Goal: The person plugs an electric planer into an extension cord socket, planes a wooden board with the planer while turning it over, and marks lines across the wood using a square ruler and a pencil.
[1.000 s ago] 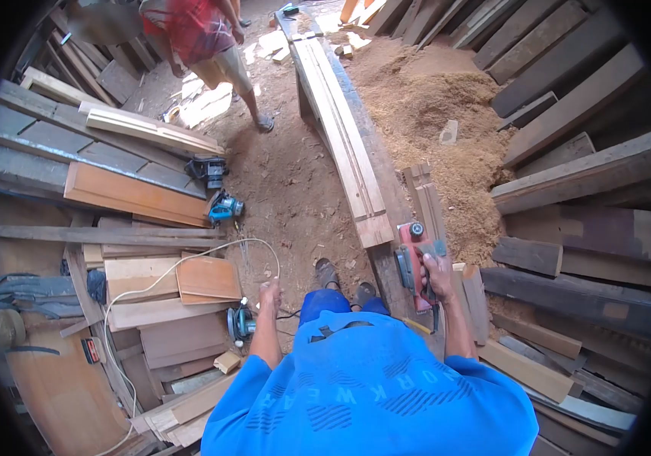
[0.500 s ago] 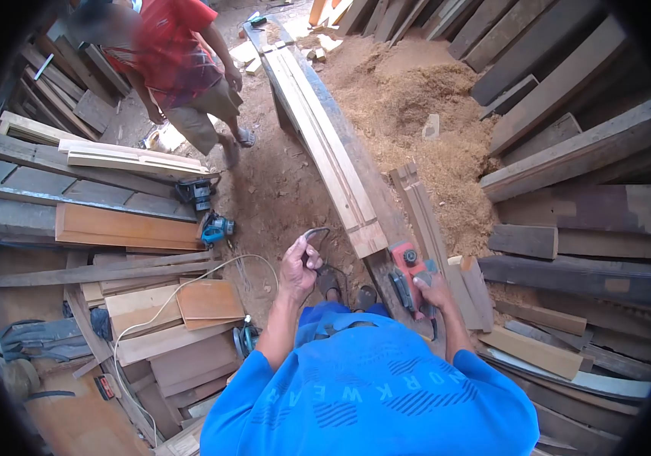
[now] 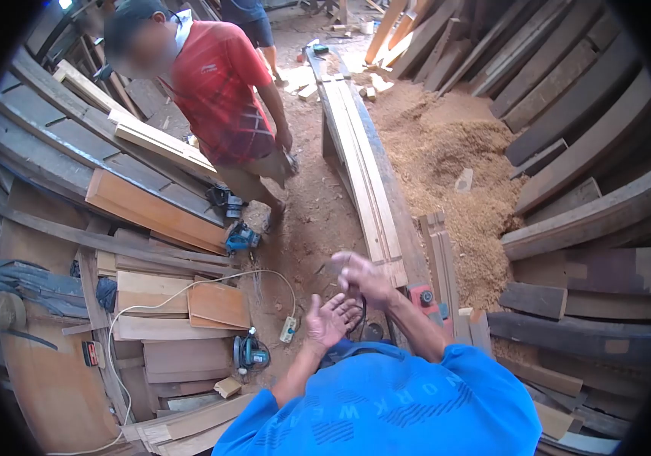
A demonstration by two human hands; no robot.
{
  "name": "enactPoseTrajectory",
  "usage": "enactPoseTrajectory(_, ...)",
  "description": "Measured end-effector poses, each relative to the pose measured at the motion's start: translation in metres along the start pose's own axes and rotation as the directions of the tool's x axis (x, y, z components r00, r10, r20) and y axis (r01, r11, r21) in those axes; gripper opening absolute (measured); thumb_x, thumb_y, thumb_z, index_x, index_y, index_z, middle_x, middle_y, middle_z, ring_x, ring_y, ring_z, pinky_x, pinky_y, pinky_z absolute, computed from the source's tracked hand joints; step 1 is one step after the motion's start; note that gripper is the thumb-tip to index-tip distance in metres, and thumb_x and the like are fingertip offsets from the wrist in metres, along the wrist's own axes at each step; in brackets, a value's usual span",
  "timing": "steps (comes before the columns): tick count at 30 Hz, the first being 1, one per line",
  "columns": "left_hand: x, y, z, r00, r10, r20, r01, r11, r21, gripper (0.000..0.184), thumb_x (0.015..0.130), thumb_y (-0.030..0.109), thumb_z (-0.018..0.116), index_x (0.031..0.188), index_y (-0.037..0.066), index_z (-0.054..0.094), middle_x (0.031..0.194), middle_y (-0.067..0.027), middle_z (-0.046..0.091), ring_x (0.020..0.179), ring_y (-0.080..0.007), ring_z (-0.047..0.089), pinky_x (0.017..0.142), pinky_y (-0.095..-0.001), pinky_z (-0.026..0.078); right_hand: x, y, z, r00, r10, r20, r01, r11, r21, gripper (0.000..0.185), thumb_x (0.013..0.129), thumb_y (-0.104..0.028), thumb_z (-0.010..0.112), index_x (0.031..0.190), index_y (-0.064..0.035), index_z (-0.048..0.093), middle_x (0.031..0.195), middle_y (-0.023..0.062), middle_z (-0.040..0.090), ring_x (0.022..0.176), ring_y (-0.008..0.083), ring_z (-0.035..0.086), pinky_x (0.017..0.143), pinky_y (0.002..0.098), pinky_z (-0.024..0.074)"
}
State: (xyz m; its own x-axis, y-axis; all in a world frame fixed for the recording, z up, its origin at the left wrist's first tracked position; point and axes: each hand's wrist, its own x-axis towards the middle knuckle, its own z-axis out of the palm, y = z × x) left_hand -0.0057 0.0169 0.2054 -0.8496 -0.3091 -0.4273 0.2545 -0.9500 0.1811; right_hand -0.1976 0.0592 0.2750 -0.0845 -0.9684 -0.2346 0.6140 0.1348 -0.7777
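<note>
Beside the bench (image 3: 410,247), left hand (image 3: 331,319) spread wide, right hand (image 3: 369,283) blurred, grip unclear, red planer (image 3: 425,302) nearby.

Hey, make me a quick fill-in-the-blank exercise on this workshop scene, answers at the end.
1. The person's bare left hand shows its ____ to the camera.
2. The red power tool with a round black knob lies to the ____ of the bare right hand.
3. The nearer co-worker wears a ____ short-sleeved shirt.

Missing words: palm; right; red.
</note>
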Motion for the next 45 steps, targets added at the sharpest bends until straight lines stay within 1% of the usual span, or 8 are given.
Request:
enactPoseTrajectory(4,0.025,0.028,-0.074,0.949,0.119,-0.291,-0.190,0.955,-0.229,0.056,0.102,0.050,0.045,0.125,-0.002,0.048,0.111,-0.0208,0.068,0.103,-0.0374,0.066,0.096,-0.0552,0.053,-0.019,0.072,-0.038,0.947,0.169,0.272,0.130,0.572,-0.810,0.023,0.096,-0.019,0.055,0.105,-0.0002,0.065,0.082,0.0103,0.064,0.083,0.0163,0.063,0.077,0.0353,0.0522)
enactPoseTrajectory(10,0.034,0.034,-0.133,0.903,0.179,-0.391,-0.278,0.937,-0.214,0.027,0.098,0.022,0.044,0.093,0.000,0.059,0.090,-0.0134,0.069,0.076,-0.0244,0.062,0.071,-0.0374,0.054,-0.070,0.062,-0.024,0.891,0.409,0.195,-0.113,0.618,-0.778,0.030,0.094,-0.022,0.054,0.103,0.0009,0.070,0.089,0.0133,0.069,0.085,0.0241,0.065,0.080,0.0386,0.0521)
enactPoseTrajectory(17,0.018,0.020,-0.091,0.876,0.186,-0.446,-0.252,0.963,-0.093,0.019,0.105,0.023,0.052,0.098,0.010,0.065,0.069,0.0018,0.053,0.051,-0.0116,0.043,0.046,-0.0299,0.035,-0.128,0.056,-0.116,0.886,-0.407,-0.222,-0.233,0.022,-0.972,0.043,0.086,-0.027,0.062,0.114,0.0060,0.069,0.116,0.0298,0.068,0.108,0.0423,0.066,0.097,0.0484,0.0516)
enactPoseTrajectory(25,-0.041,0.023,0.005,0.963,0.271,0.010,-0.271,0.963,-0.015,0.019,0.103,0.023,0.057,0.112,0.010,0.066,0.063,0.0055,0.047,0.045,-0.0084,0.036,0.043,-0.0267,0.029,-0.249,0.155,-0.191,0.785,-0.018,-0.619,-0.378,0.778,-0.502,0.050,0.082,-0.028,0.078,0.119,0.0033,0.066,0.110,0.0176,0.071,0.105,0.0292,0.068,0.094,0.0416,0.0529)
enactPoseTrajectory(32,-0.022,0.018,-0.126,0.820,0.115,-0.561,0.017,0.974,0.225,0.021,0.102,0.033,0.061,0.107,0.013,0.063,0.059,0.0063,0.045,0.041,-0.0090,0.034,0.037,-0.0269,0.027,-0.230,0.131,-0.158,0.754,-0.078,-0.653,-0.248,0.886,-0.393,0.028,0.080,-0.007,0.075,0.106,-0.0023,0.068,0.085,0.0038,0.066,0.066,0.0122,0.062,0.054,0.0286,0.0489)
enactPoseTrajectory(39,-0.091,0.092,0.025,0.954,0.297,0.033,-0.277,0.837,0.472,0.021,0.099,0.028,0.061,0.109,0.010,0.067,0.061,0.0080,0.044,0.045,-0.0057,0.034,0.041,-0.0250,0.026,-0.220,0.059,-0.104,0.762,-0.155,-0.629,0.069,0.985,-0.159,0.039,0.079,-0.002,0.071,0.118,0.0004,0.067,0.091,0.0047,0.068,0.067,0.0135,0.064,0.059,0.0279,0.0539)
enactPoseTrajectory(43,-0.121,0.011,-0.175,0.513,-0.052,-0.857,0.342,0.928,0.149,0.021,0.095,0.038,0.062,0.094,0.019,0.070,0.056,0.0081,0.046,0.039,-0.0068,0.029,0.035,-0.0268,0.019,-0.209,0.035,-0.102,0.756,-0.273,-0.595,0.017,0.917,-0.399,0.045,0.080,-0.005,0.072,0.124,0.0019,0.066,0.096,0.0031,0.069,0.077,0.0134,0.066,0.070,0.0275,0.0563)
enactPoseTrajectory(45,-0.087,0.036,-0.145,0.689,0.041,-0.723,0.248,0.925,0.289,0.022,0.098,0.037,0.059,0.095,0.017,0.069,0.055,0.0086,0.045,0.039,-0.0073,0.029,0.036,-0.0263,0.018,-0.193,0.028,-0.109,0.709,-0.360,-0.607,0.012,0.866,-0.499,0.043,0.081,-0.006,0.071,0.123,0.0021,0.067,0.093,0.0017,0.068,0.080,0.0131,0.065,0.075,0.0290,0.0554)
